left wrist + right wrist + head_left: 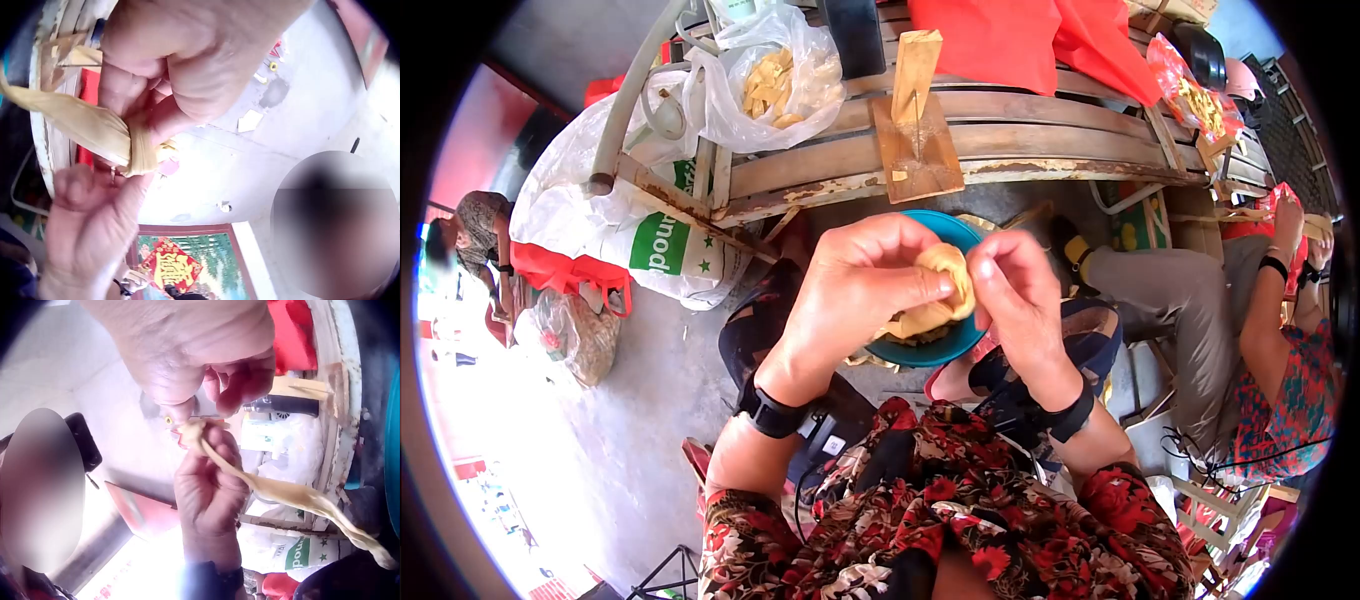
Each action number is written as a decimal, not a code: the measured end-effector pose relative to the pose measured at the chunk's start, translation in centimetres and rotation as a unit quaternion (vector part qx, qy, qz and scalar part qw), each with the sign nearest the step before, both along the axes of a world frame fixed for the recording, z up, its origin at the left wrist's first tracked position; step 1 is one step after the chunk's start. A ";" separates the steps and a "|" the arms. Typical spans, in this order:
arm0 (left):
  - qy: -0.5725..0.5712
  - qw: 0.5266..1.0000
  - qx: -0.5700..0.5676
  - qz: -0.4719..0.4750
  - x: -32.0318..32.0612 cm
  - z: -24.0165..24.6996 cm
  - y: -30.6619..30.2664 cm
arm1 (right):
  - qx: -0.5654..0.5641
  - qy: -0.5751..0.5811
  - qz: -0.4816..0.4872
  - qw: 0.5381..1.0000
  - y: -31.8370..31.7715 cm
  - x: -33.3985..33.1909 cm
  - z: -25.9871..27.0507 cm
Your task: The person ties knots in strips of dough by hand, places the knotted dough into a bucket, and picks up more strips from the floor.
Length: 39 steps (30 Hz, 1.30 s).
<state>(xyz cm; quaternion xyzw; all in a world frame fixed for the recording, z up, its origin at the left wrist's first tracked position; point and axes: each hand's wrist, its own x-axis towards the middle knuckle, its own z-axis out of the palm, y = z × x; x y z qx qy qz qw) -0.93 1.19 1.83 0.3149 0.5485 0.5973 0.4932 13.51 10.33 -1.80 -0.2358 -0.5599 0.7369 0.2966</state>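
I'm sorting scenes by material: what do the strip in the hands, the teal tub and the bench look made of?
Strip: perhaps dried husk or leaf, satiny; it looks thin and creased. Tub: probably smooth plastic, given its even colour. Bench slats: seemingly worn wood, brownish and flat; frame likely painted metal, as rust breaks its pale surface.

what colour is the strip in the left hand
The strip is pale yellow, like straw; it shows best in the left wrist view.

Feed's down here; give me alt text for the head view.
A person's left hand pinches a yellow strip over a teal bowl, the right hand close against the strip. Beyond stands a slatted bench bearing a wooden board.
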 end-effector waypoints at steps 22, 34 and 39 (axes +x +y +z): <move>-0.023 0.991 -0.119 -0.060 0.3 -0.4 0.1 | 0.146 -0.119 0.101 0.977 1.6 0.6 2.1; 0.199 0.980 0.022 0.014 -2.8 -1.3 -0.8 | 0.019 -0.152 0.175 0.973 6.2 0.1 1.2; 0.266 0.961 0.073 -0.021 -2.6 -1.8 0.9 | -0.112 -0.213 0.408 0.881 6.9 -2.1 3.4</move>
